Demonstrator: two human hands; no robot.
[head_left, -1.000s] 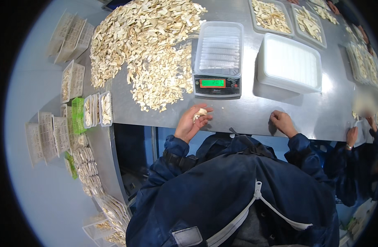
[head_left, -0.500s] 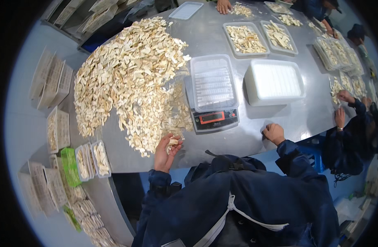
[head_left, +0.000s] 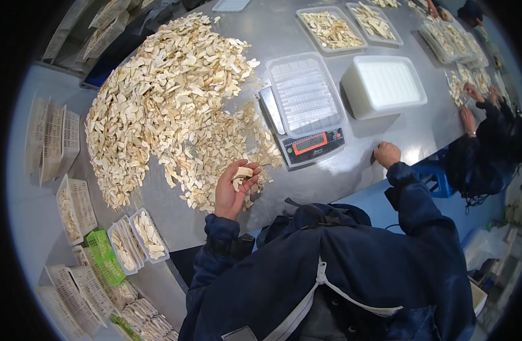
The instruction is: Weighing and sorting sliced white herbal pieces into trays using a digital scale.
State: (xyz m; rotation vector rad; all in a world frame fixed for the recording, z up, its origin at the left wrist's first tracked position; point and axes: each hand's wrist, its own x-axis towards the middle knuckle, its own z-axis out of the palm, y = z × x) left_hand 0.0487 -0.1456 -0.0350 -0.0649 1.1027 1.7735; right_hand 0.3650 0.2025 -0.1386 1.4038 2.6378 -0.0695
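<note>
Head view: left of centre, our left hand [head_left: 229,192] curls round pale slices [head_left: 242,173]; right of centre, our right hand [head_left: 388,154] makes a loose fist, inside hidden. We should cradle the slices lightly so none snap.

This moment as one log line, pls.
left hand: holding pale slices | right hand: curled, at table | clear tray: on scale | slice pile: left of scale

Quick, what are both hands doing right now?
Left hand: partly curled, holding pale slices.
Right hand: curled closed over the metal table; can't tell if anything's inside.
</note>
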